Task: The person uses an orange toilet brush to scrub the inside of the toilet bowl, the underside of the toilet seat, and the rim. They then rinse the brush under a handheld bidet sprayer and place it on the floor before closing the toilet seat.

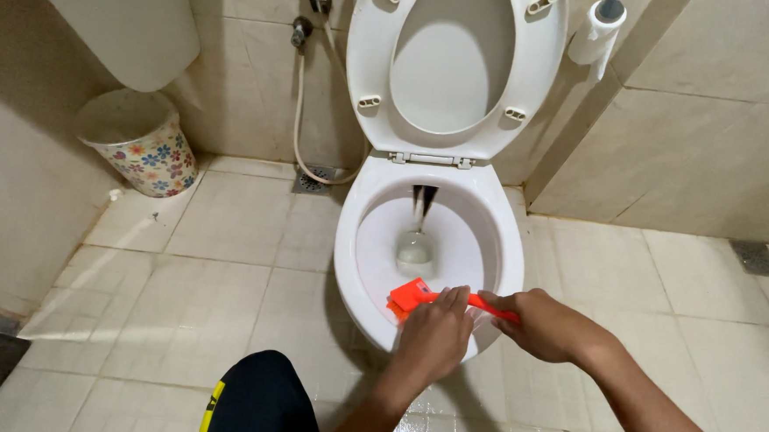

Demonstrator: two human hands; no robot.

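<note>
Scrubbing toilet (497,248) rim at six o'clock, both hands (435,333) (541,325) closed around orange brush (415,298); dark streak at twelve o'clock uncleaned

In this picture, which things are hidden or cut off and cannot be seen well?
- Orange brush, head view: the handle's middle and end are covered by the left hand and right hand.
- Its bristles: they face away, against the toilet bowl.
- Toilet paper roll: the top edge cuts off its holder.
- Floor drain: partly behind the hose.
</note>
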